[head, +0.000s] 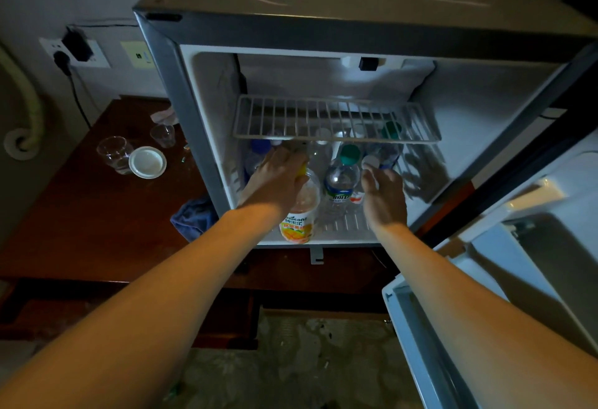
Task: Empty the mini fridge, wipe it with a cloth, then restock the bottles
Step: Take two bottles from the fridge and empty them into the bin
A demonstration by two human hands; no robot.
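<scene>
Reaching into the open mini fridge (207, 123), the person's left hand (275, 178) closed around the orange juice bottle (299, 211) while the right hand (383, 196) hovered open by a white-capped bottle (370, 162). Several water bottles (341, 178) stood below the wire shelf (333, 119). Whether this was emptying or restocking, I couldn't tell; the blue cloth (194, 216) lay beside the fridge.

Two bare forearms, no sleeves, left hand (278, 178), right hand (383, 196), no rings seen

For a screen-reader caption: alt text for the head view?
Both hands reach into an open mini fridge: left hand on an orange juice bottle, right hand at a white-capped bottle. More bottles stand under the wire shelf.
</scene>
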